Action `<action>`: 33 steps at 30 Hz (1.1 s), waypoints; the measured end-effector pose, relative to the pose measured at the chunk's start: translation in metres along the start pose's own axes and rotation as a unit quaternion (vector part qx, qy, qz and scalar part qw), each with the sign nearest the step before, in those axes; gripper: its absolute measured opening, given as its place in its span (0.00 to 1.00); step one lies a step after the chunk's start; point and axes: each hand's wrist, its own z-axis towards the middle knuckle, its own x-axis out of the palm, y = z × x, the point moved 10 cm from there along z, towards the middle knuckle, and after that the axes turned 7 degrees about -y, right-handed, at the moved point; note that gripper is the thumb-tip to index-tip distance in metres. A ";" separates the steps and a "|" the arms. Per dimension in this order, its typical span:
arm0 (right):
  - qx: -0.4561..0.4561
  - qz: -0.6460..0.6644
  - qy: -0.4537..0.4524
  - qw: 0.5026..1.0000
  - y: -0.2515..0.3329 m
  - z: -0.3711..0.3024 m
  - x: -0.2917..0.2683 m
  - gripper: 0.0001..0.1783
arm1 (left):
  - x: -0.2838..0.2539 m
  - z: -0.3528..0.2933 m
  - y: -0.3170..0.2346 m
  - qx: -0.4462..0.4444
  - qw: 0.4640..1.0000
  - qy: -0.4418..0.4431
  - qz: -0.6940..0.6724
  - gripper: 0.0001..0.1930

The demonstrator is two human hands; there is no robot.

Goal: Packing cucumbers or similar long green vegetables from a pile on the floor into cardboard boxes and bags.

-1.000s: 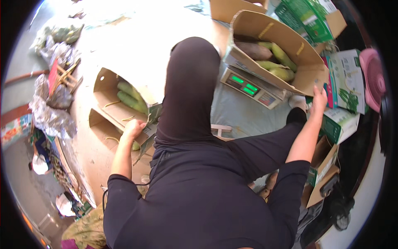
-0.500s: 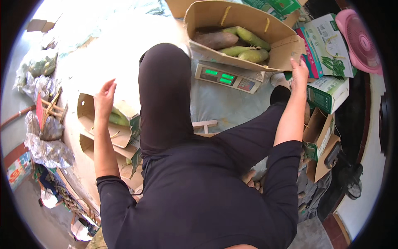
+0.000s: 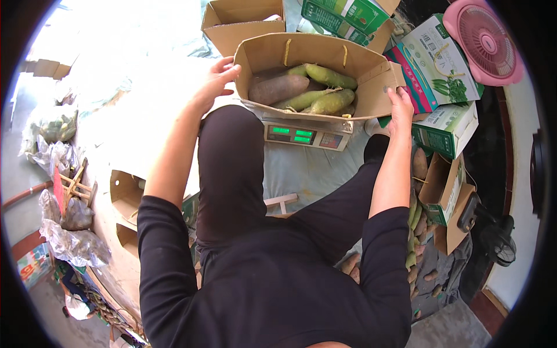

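Observation:
In front of me an opened cardboard box (image 3: 325, 49) with yellow rope handles rests on a digital scale (image 3: 306, 136) with lit green figures. Several green radishes (image 3: 331, 76) and a brownish-purple root vegetable (image 3: 280, 89) lie inside. My right hand (image 3: 400, 108) grips the box's right end, the thumb on the inner face of the flap and the fingers mostly hidden behind it. At the box's left end is my left hand (image 3: 212, 86), fingers apart and holding nothing; whether it touches the cardboard, I cannot tell.
Another open box (image 3: 243, 29) stands behind. Printed produce cartons (image 3: 435, 64) and a pink fan (image 3: 486, 42) are on the right, with loose roots (image 3: 415, 261) nearer me. Open boxes (image 3: 126, 196) lie beside my left leg; plastic bags (image 3: 75, 235) sit farther left.
My left hand has moved up and right from beside my leg to the box's left end. The box sits lower and further left in view, with my right hand still on its right end.

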 end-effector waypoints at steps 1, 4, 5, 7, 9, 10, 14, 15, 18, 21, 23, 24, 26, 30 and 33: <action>0.006 0.007 0.026 1.000 -0.001 0.002 0.003 0.28 | 0.001 0.005 0.003 -0.012 1.000 -0.014 0.014 0.30; 0.008 0.010 0.054 0.998 -0.001 0.003 0.006 0.25 | 0.004 0.014 0.009 -0.048 0.997 -0.016 0.056 0.31; 0.004 0.000 0.065 0.998 -0.010 0.007 0.009 0.23 | 0.002 0.013 0.012 -0.055 0.994 -0.027 0.087 0.30; -0.013 -0.033 0.074 0.997 -0.009 0.009 0.011 0.19 | 0.004 0.010 0.010 -0.061 0.993 -0.012 0.097 0.30; -0.001 -0.033 0.073 0.997 -0.006 0.005 0.015 0.19 | 0.004 0.012 0.013 -0.065 0.992 -0.015 0.110 0.27; 0.012 -0.030 0.079 0.996 -0.005 0.003 0.019 0.19 | 0.003 0.017 0.018 -0.065 0.992 -0.015 0.110 0.27; 0.001 -0.046 0.085 0.995 -0.012 0.015 0.016 0.17 | 0.008 0.027 0.027 -0.057 0.995 -0.028 0.070 0.26; -0.006 -0.077 0.081 0.994 -0.009 0.012 0.018 0.15 | 0.011 0.025 0.026 -0.061 0.993 -0.036 0.095 0.25; -0.004 -0.126 0.094 0.988 -0.006 0.010 0.020 0.11 | 0.011 0.027 0.022 -0.018 0.991 -0.104 0.087 0.19; 0.008 -0.144 0.082 0.986 -0.006 0.010 0.014 0.09 | 0.005 0.026 0.027 -0.008 0.990 -0.134 0.033 0.17; 0.007 -0.152 0.084 0.985 -0.010 0.010 0.012 0.09 | 0.003 0.021 0.027 -0.006 0.991 -0.135 0.022 0.17; -0.006 -0.149 0.080 0.986 -0.007 0.010 0.009 0.10 | 0.004 0.020 0.028 -0.012 0.992 -0.126 0.011 0.15; -0.021 -0.146 0.087 0.985 -0.003 0.006 0.012 0.10 | 0.000 0.018 0.029 -0.004 0.993 -0.117 -0.018 0.14; 0.002 -0.094 0.102 0.990 0.011 -0.011 0.023 0.10 | -0.016 0.017 0.032 -0.010 0.994 -0.109 -0.003 0.13; 0.008 -0.083 0.126 0.988 0.018 -0.018 0.044 0.10 | -0.040 0.017 0.043 -0.010 0.989 -0.145 -0.004 0.12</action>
